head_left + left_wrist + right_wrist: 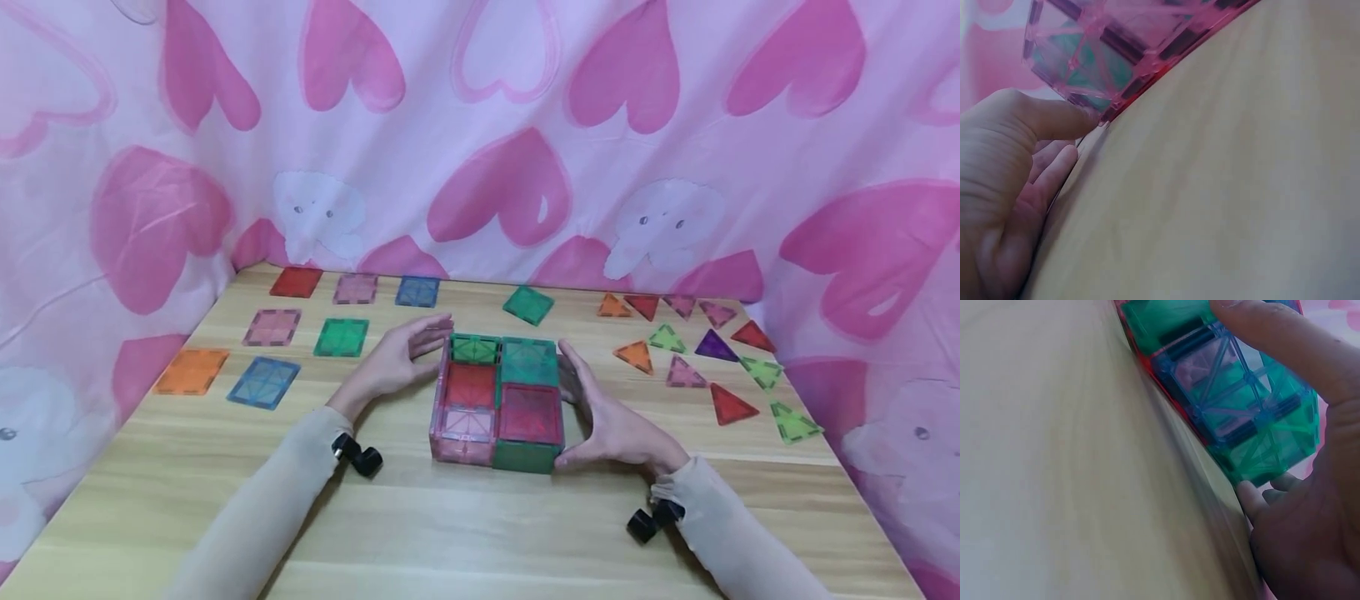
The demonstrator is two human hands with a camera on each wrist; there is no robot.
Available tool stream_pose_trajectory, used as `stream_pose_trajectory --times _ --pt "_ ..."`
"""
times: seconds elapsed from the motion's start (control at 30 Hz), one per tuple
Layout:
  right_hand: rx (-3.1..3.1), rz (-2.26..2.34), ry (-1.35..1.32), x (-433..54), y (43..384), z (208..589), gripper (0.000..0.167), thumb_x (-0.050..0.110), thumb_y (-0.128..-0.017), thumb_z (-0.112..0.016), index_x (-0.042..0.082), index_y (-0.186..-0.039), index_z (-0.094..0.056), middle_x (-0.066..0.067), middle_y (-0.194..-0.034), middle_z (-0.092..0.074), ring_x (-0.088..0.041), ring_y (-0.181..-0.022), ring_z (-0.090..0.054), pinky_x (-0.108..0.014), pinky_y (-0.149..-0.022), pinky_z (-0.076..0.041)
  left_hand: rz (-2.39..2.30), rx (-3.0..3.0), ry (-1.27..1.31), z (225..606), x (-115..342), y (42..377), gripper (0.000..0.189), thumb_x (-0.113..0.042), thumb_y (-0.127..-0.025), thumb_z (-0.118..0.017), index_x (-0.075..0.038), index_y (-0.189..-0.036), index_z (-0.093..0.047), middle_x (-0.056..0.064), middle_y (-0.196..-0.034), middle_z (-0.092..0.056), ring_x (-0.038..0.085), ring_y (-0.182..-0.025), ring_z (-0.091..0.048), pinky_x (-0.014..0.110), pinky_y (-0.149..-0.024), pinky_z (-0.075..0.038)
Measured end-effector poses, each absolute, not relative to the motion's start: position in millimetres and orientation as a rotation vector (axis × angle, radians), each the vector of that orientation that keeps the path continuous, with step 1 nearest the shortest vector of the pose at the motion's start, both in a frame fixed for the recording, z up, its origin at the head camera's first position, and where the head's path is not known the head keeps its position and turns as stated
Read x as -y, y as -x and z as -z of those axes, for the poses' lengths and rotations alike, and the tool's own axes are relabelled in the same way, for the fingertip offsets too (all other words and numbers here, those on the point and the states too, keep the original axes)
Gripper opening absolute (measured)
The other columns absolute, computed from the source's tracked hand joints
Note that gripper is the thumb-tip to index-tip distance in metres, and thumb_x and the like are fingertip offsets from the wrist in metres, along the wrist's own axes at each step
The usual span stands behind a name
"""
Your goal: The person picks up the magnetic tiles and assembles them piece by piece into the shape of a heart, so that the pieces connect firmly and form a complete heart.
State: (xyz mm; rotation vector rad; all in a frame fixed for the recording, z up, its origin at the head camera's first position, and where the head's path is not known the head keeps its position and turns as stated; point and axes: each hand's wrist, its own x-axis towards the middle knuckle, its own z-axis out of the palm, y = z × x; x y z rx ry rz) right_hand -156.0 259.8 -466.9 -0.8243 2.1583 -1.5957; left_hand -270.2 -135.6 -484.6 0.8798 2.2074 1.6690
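A low box of translucent magnetic tiles (pixel 528 417) sits mid-table, with pink walls on its left and green and blue ones on its right. Red, green and pink squares show on top. My left hand (pixel 401 358) lies along its left side, fingers extended; in the left wrist view the thumb (pixel 1063 119) meets the pink wall's lower corner. On the other side, my right hand (pixel 611 417) spreads with its thumb by the near right corner and its fingers by the far one. The right wrist view has the thumb (pixel 1285 337) over the green and blue tiles (pixel 1229 394).
Loose square tiles lie at the back left, among them an orange one (pixel 191 372) and a blue one (pixel 264 382). A green square (pixel 528 305) lies behind the box. Several triangle tiles, including a purple one (pixel 716 345), spread at the right. A heart-patterned curtain (pixel 495 192) surrounds the table.
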Motion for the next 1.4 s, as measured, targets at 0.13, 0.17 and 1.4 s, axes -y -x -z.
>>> stream_pose_trajectory --times 0.13,0.17,1.4 --pt "-2.124 1.617 0.838 -263.0 153.9 471.0 0.155 0.005 -0.08 -0.1 0.04 -0.176 0.015 -0.003 -0.187 0.006 -0.037 -0.172 -0.005 -0.018 -0.13 -0.027 -1.648 -2.324 -0.874 488.5 124.4 282.6 0.081 0.017 -0.095 -0.073 0.001 -0.168 -0.041 0.023 -0.164 -0.055 0.036 -0.151 -0.057 0.036 -0.122 -0.048" --pt "-2.115 1.622 0.847 -263.9 153.8 471.7 0.154 0.004 -0.08 -0.1 0.039 -0.177 0.015 -0.003 -0.187 0.006 -0.036 -0.172 -0.004 -0.019 -0.13 -0.027 -1.637 -2.354 -0.871 488.9 120.9 285.7 0.08 0.017 -0.095 -0.072 0.002 -0.167 -0.043 0.024 -0.162 -0.057 0.036 -0.149 -0.059 0.037 -0.122 -0.049" --pt "-1.905 1.733 0.847 -281.7 159.5 473.8 0.135 0.018 -0.093 -0.093 0.033 -0.179 0.01 -0.009 -0.187 -0.001 -0.039 -0.171 -0.003 -0.021 -0.13 -0.029 -1.098 -2.72 -1.2 486.1 65.3 346.4 0.043 -0.027 -0.098 -0.09 -0.005 -0.133 -0.077 0.013 -0.139 -0.062 0.028 -0.117 -0.06 0.044 -0.105 -0.054"
